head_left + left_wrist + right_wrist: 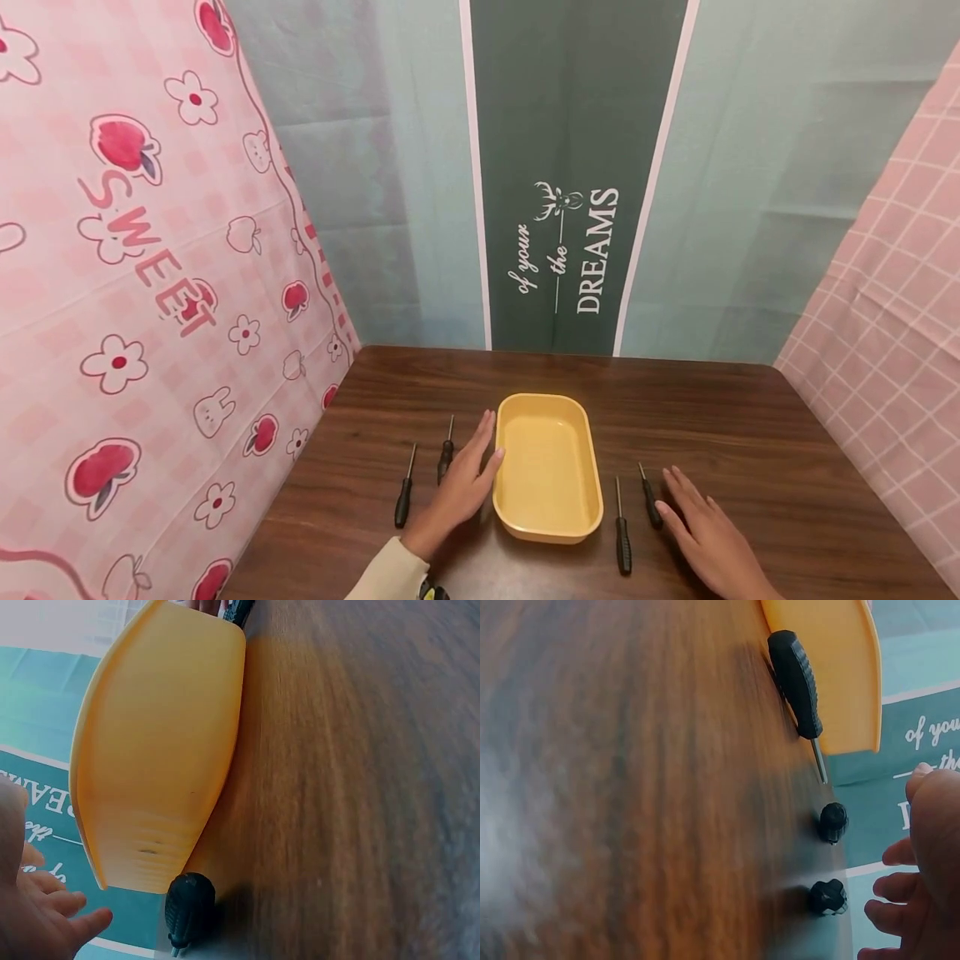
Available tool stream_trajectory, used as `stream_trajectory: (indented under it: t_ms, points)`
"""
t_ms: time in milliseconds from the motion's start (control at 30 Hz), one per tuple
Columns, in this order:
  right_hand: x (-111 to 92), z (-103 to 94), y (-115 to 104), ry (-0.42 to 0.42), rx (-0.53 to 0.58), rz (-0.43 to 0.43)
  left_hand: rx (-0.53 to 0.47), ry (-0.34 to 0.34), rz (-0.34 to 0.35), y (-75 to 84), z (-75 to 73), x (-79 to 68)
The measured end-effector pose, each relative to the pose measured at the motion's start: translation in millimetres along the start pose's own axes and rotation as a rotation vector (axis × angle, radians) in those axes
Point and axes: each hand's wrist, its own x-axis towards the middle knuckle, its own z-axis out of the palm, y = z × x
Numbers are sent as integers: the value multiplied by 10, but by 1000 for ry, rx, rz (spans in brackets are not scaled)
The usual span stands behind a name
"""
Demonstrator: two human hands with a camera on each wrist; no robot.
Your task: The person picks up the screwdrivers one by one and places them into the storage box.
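Note:
A yellow rectangular tray sits on the table, its inside bare. My left hand is beside the tray's left wall with fingers extended, holding nothing; whether it touches the wall I cannot tell. Left of that hand lie two black-handled screwdrivers, an outer one and an inner one partly behind the hand. My right hand is low over the table, fingers extended and empty. Nearest to it is a short screwdriver, with another screwdriver closer to the tray. The right wrist view shows a further black handle end.
The dark wood table ends at a blue-green curtain with a dark lettered band. Pink printed cloth hangs on the left, and a pink checked cloth on the right.

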Motion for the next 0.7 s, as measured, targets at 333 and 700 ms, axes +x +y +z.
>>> stream_trajectory:
  t_ms: [333, 700]
  points:
    - [-9, 24, -43, -28, 27, 34, -23, 16, 4, -15, 99, 16]
    - [28, 54, -46, -49, 18, 55, -26, 17, -37, 4, 185, 16]
